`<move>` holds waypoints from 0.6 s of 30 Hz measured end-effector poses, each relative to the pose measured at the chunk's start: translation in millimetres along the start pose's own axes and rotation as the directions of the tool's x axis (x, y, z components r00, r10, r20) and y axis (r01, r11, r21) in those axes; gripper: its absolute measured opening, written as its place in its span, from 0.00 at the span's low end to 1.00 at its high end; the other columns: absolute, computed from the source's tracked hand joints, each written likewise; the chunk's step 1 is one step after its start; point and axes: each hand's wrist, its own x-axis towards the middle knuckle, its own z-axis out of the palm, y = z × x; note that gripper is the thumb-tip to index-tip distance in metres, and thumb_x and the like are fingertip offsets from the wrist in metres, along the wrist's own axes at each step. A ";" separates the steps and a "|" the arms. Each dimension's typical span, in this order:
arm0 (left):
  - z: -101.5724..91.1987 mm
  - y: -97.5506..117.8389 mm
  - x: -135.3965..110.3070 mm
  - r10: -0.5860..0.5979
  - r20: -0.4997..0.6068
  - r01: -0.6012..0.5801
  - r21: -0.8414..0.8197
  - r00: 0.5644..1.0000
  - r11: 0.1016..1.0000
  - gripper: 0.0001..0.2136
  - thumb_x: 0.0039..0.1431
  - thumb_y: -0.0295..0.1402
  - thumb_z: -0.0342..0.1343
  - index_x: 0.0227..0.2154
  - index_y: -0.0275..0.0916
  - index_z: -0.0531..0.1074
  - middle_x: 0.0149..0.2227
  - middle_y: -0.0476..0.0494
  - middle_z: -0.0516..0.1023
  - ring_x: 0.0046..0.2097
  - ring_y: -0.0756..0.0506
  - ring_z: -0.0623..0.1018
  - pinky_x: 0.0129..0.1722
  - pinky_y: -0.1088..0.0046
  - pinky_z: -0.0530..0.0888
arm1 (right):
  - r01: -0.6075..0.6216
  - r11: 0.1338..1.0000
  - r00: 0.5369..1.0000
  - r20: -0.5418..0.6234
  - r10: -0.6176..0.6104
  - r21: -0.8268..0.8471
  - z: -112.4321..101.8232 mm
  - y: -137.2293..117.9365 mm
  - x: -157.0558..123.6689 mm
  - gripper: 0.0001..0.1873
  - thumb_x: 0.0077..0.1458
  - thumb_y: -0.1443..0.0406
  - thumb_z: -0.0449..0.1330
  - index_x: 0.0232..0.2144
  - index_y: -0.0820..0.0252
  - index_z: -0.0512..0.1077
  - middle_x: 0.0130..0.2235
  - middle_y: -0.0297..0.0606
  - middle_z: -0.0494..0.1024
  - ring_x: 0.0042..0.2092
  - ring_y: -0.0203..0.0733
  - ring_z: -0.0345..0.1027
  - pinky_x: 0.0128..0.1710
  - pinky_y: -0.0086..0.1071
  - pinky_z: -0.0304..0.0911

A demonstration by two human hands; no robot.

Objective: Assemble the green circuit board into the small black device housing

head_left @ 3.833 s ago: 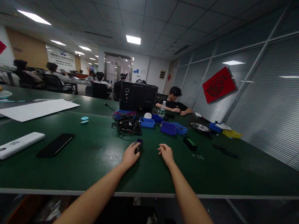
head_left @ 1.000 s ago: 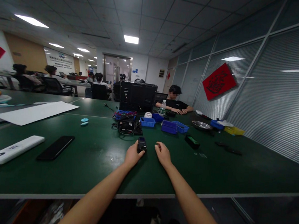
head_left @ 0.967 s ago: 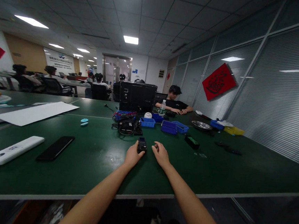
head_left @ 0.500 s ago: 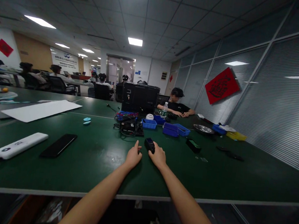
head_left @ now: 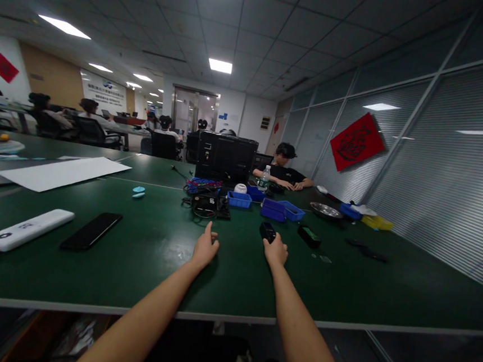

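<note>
My right hand (head_left: 276, 250) grips a small black boxy device (head_left: 267, 232) by its near end, with thumb and fingers on its sides. Its exact kind is not clear. Over the green tabletop, my left hand (head_left: 206, 246) holds nothing; its index finger points forward and the other fingers are loosely bent apart. To the right of the device lies a black case with a green face (head_left: 309, 236). A tiny ring (head_left: 314, 256) and a small clear piece (head_left: 325, 259) lie in front of that case.
A black monitor (head_left: 227, 156) stands ahead, with cables and a black box (head_left: 205, 203) before it. Blue trays (head_left: 273, 210), a baseball (head_left: 240, 188), a water bottle (head_left: 264, 177) and a metal dish (head_left: 325, 211) sit beyond. Left are a phone (head_left: 91, 231) and white power strip (head_left: 29, 230). A person (head_left: 284, 170) sits opposite.
My right hand has moved right with the black device, nearer to the green-faced case. My left hand has drawn slightly left, so the hands are farther apart.
</note>
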 end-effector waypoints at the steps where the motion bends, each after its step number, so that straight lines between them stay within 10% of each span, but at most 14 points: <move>1: -1.8 0.0 0.3 -0.016 -0.008 0.016 0.007 1.000 1.000 0.32 0.49 0.27 0.48 0.59 0.35 0.45 0.44 0.42 0.73 0.43 0.49 0.72 0.44 0.74 0.66 | -0.004 1.000 1.000 0.001 0.004 0.004 -0.2 -0.1 0.0 0.29 0.49 0.56 0.53 0.53 0.59 0.57 0.45 0.51 0.71 0.47 0.56 0.61 0.41 0.44 0.56; 18: -5.3 0.0 1.7 -0.065 0.010 0.065 0.040 0.998 0.997 0.32 0.50 0.28 0.49 0.58 0.36 0.45 0.45 0.42 0.73 0.45 0.47 0.72 0.44 0.72 0.66 | -0.034 0.999 0.999 0.025 0.035 -0.016 -1.3 -0.4 -0.1 0.30 0.49 0.57 0.53 0.55 0.59 0.54 0.47 0.51 0.69 0.50 0.52 0.59 0.44 0.43 0.54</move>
